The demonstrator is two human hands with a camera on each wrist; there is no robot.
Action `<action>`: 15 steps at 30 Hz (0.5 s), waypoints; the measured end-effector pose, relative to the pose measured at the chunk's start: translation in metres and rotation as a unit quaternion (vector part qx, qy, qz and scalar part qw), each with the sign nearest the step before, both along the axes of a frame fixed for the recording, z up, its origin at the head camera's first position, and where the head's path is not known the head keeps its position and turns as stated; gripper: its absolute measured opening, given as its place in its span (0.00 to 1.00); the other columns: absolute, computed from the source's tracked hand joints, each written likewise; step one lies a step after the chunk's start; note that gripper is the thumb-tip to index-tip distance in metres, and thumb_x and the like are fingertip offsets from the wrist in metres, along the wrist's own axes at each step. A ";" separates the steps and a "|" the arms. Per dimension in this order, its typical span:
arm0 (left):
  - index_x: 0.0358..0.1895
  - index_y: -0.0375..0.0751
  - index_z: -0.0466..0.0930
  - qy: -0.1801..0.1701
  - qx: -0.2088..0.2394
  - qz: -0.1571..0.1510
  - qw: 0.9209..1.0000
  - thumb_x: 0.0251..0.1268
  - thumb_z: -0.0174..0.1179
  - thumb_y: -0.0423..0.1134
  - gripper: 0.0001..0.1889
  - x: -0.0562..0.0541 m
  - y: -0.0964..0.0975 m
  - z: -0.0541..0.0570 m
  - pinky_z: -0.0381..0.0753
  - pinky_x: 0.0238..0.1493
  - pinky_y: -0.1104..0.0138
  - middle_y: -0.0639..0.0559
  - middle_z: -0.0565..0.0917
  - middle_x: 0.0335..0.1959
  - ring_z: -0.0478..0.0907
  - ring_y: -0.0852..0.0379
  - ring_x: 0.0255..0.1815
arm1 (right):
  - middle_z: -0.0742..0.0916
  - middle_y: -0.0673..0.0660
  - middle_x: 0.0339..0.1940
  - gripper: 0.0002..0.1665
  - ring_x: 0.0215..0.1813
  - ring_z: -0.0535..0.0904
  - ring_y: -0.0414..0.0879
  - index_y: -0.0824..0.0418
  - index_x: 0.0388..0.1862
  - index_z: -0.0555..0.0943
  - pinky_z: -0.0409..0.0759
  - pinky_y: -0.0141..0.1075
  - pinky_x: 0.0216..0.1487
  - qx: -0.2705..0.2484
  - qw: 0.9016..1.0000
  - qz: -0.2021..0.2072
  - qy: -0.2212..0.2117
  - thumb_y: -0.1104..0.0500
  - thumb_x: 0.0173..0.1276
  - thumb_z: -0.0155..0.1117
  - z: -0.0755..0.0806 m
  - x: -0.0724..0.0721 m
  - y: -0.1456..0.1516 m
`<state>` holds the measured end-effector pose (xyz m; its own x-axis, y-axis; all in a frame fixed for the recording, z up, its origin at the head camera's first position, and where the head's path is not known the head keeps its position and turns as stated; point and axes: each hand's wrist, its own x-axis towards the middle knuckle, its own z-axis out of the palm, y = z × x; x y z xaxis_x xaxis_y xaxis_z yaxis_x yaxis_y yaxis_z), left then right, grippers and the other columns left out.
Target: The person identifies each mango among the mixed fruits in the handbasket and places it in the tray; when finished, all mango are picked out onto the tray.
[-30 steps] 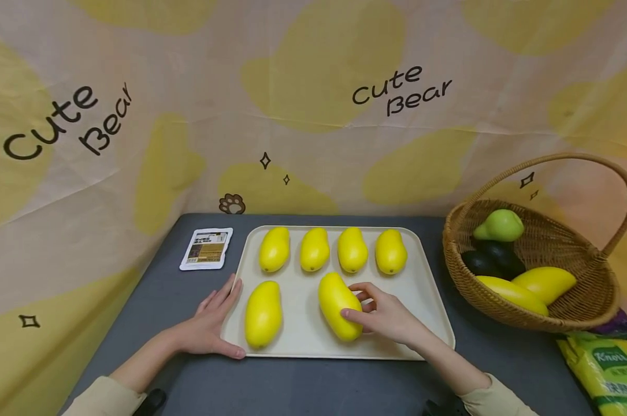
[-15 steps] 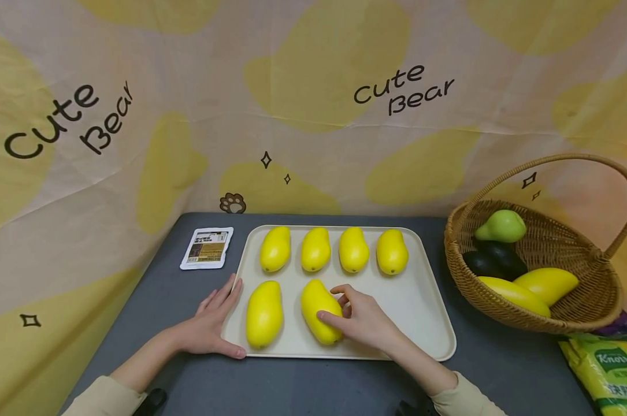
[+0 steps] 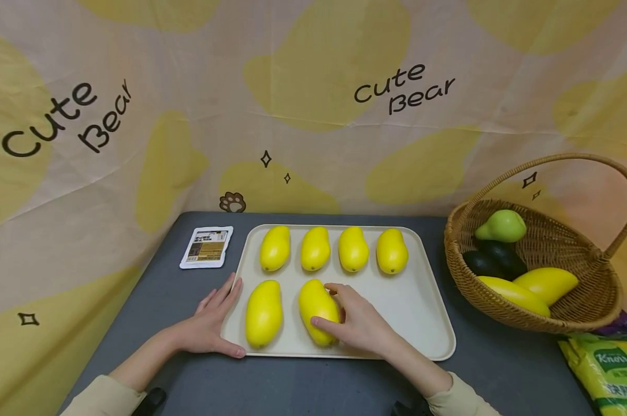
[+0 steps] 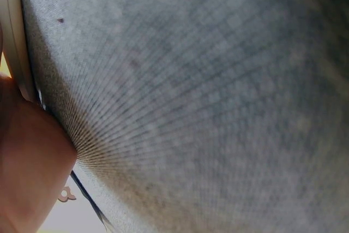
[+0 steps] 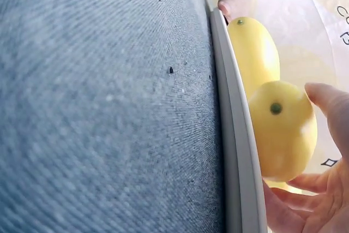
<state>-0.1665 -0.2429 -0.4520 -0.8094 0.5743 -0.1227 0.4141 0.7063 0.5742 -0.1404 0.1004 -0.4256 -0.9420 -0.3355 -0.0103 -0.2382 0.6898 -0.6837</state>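
In the head view, a cream tray [image 3: 375,312] holds several yellow mangoes. Four-across wording aside, a back row includes one mango [image 3: 274,248] at its left end and another [image 3: 392,251] at its right end. My right hand [image 3: 362,320] holds a front-row mango [image 3: 315,306], thumb over its top and fingers at its right side. Left of it lies another front mango [image 3: 263,314], a small gap between them. My left hand [image 3: 209,323] rests with spread fingers along the tray's left edge, its thumb at the front corner. The right wrist view shows the held mango's stem end [image 5: 276,108] low on the tray.
A wicker basket [image 3: 459,277] at the right contains a green pear [image 3: 502,226], dark avocado-like fruits [image 3: 492,260] and yellow mangoes [image 3: 546,284]. A yellow Knorr bag [image 3: 612,370] lies before it. A white flat packet [image 3: 206,248] sits left of the tray; a printed cloth [image 3: 313,115] hangs behind.
My right hand has moved left with the mango, bringing it nearer the front-left one, and the mango now lies slightly straighter. My left hand has stayed at the tray's edge.
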 end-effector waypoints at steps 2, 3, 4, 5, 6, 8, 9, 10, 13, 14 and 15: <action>0.78 0.34 0.33 0.000 -0.002 0.000 1.000 0.41 0.71 0.68 0.71 0.000 0.000 -0.001 0.32 0.67 0.40 0.36 0.31 0.78 0.39 0.31 0.74 | 0.78 0.53 0.60 0.49 0.45 0.75 0.44 0.56 0.71 0.67 0.77 0.41 0.47 0.000 1.000 0.002 0.004 0.31 0.58 0.67 0.000 0.001 0.000; 0.78 0.34 0.33 0.000 -0.002 -0.001 1.000 0.41 0.71 0.68 0.71 0.000 0.000 -0.001 0.32 0.67 0.40 0.36 0.31 0.78 0.39 0.31 0.75 | 0.77 0.53 0.62 0.50 0.48 0.75 0.44 0.55 0.71 0.66 0.76 0.43 0.50 0.001 1.000 0.005 0.008 0.31 0.58 0.66 0.000 0.002 0.001; 0.78 0.34 0.33 0.000 -0.002 -0.001 1.000 0.41 0.71 0.67 0.71 -0.001 0.000 -0.001 0.32 0.67 0.40 0.36 0.31 0.78 0.39 0.31 0.75 | 0.77 0.54 0.64 0.50 0.49 0.75 0.45 0.55 0.72 0.66 0.76 0.44 0.51 0.001 1.000 0.009 0.010 0.31 0.57 0.66 0.000 0.002 0.002; 0.78 0.34 0.33 0.000 -0.002 -0.002 1.000 0.41 0.71 0.67 0.71 -0.001 0.000 -0.001 0.32 0.67 0.40 0.36 0.31 0.78 0.39 0.32 0.75 | 0.76 0.53 0.65 0.51 0.49 0.76 0.45 0.54 0.73 0.65 0.77 0.44 0.50 -0.001 1.000 0.013 0.011 0.31 0.57 0.67 0.000 0.003 0.003; 0.78 0.34 0.33 0.000 -0.002 -0.003 1.000 0.41 0.71 0.67 0.71 -0.001 0.000 -0.002 0.32 0.67 0.40 0.36 0.30 0.78 0.39 0.33 0.75 | 0.75 0.53 0.66 0.51 0.48 0.76 0.44 0.54 0.73 0.64 0.77 0.43 0.50 0.000 1.000 0.020 0.014 0.31 0.57 0.67 0.000 0.003 0.004; 0.77 0.33 0.33 -0.002 -0.001 -0.004 1.000 0.42 0.71 0.67 0.71 -0.001 0.000 -0.002 0.31 0.67 0.40 0.36 0.30 0.78 0.38 0.34 0.76 | 0.74 0.52 0.67 0.51 0.49 0.76 0.43 0.53 0.74 0.63 0.77 0.41 0.50 -0.001 0.999 0.037 0.024 0.33 0.57 0.68 0.001 0.005 0.007; 0.77 0.33 0.33 -0.003 0.001 -0.005 1.000 0.42 0.71 0.67 0.70 -0.001 0.000 -0.002 0.31 0.67 0.41 0.36 0.30 0.78 0.38 0.35 0.76 | 0.73 0.51 0.68 0.50 0.51 0.76 0.43 0.52 0.74 0.63 0.77 0.40 0.50 -0.002 0.998 0.047 0.029 0.35 0.58 0.69 0.002 0.005 0.009; 0.77 0.33 0.33 -0.004 0.001 -0.005 1.000 0.42 0.71 0.67 0.70 -0.001 0.000 -0.002 0.30 0.67 0.41 0.36 0.30 0.78 0.37 0.36 0.76 | 0.72 0.51 0.69 0.49 0.53 0.75 0.43 0.52 0.75 0.63 0.77 0.39 0.50 -0.004 0.998 0.058 0.033 0.37 0.58 0.69 0.002 0.006 0.011; 0.77 0.33 0.33 -0.004 0.002 -0.006 1.000 0.42 0.70 0.68 0.70 -0.001 0.000 -0.001 0.30 0.67 0.41 0.36 0.30 0.78 0.37 0.37 0.76 | 0.69 0.52 0.73 0.47 0.64 0.71 0.44 0.50 0.75 0.63 0.77 0.39 0.54 -0.010 0.995 0.091 0.044 0.45 0.58 0.71 0.004 0.007 0.016; 0.77 0.33 0.33 -0.004 0.002 -0.006 1.000 0.42 0.70 0.68 0.70 -0.001 0.000 -0.001 0.30 0.67 0.41 0.36 0.30 0.78 0.37 0.37 0.76 | 0.68 0.53 0.74 0.47 0.68 0.68 0.45 0.50 0.75 0.63 0.77 0.40 0.55 -0.013 0.994 0.100 0.044 0.47 0.58 0.71 0.004 0.008 0.017; 0.77 0.33 0.33 -0.004 0.003 -0.005 1.000 0.42 0.70 0.68 0.70 -0.001 0.000 -0.001 0.30 0.67 0.41 0.36 0.30 0.78 0.36 0.37 0.76 | 0.67 0.53 0.75 0.47 0.70 0.66 0.45 0.49 0.75 0.63 0.77 0.41 0.56 -0.014 0.993 0.108 0.042 0.49 0.58 0.70 0.004 0.008 0.018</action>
<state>-0.1679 -0.2432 -0.4531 -0.8025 0.5835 -0.1245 0.4173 0.6981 0.5818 -0.1322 0.1185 -0.4216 -0.8452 -0.5289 0.0772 -0.4356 0.5981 -0.6727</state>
